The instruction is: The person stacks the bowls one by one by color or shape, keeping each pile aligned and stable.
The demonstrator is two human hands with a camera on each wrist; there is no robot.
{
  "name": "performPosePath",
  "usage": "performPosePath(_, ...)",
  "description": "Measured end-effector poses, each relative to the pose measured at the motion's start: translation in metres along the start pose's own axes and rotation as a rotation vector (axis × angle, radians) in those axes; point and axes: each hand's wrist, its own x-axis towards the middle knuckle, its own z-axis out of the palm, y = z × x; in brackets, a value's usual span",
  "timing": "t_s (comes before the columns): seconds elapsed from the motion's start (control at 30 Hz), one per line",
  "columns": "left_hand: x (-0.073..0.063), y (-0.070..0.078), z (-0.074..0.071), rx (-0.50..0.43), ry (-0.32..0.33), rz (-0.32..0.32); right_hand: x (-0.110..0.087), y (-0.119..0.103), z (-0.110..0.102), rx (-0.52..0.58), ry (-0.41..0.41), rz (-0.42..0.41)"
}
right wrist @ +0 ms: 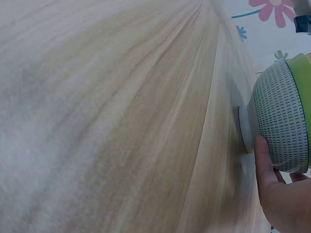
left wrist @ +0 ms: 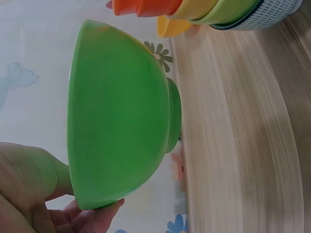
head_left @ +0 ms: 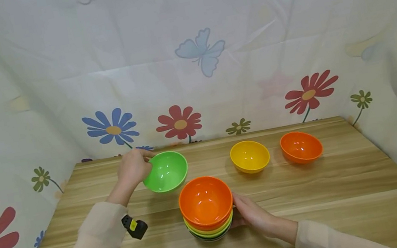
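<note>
My left hand [head_left: 135, 167] pinches the rim of a green bowl [head_left: 166, 172] at its left side, thumb on one face and fingers on the other. In the left wrist view the green bowl [left wrist: 116, 116] is upright, its foot above the wood. Right of it and nearer to me stands a stack of bowls, with an orange bowl [head_left: 206, 202] on top and yellow and light green rims under it. The lowest is a white patterned bowl [right wrist: 279, 114]. My right hand [head_left: 254, 216] holds the stack from the right, a digit [right wrist: 264, 160] lying against the patterned bowl near its foot.
A yellow bowl [head_left: 250, 157] and another orange bowl [head_left: 301, 147] stand apart at the back right of the wooden table [head_left: 335, 197]. Behind the table's far edge hangs a white curtain [head_left: 127, 83] printed with flowers and a butterfly.
</note>
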Motion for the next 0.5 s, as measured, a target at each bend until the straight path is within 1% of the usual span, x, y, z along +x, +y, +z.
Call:
performPosePath(0.13,-0.003,0.003,-0.004,0.012,-0.017,-0.006,-0.001,-0.001,0.000,0.001,0.006,0.002)
performPosePath(0.27,-0.005,0.007,-0.008,0.023,-0.031,0.003,-0.001,-0.001,0.000,0.003,0.006,0.005)
performPosePath(0.5,-0.010,0.013,-0.011,0.030,-0.035,0.016,-0.001,-0.002,0.000,0.007,0.007,0.004)
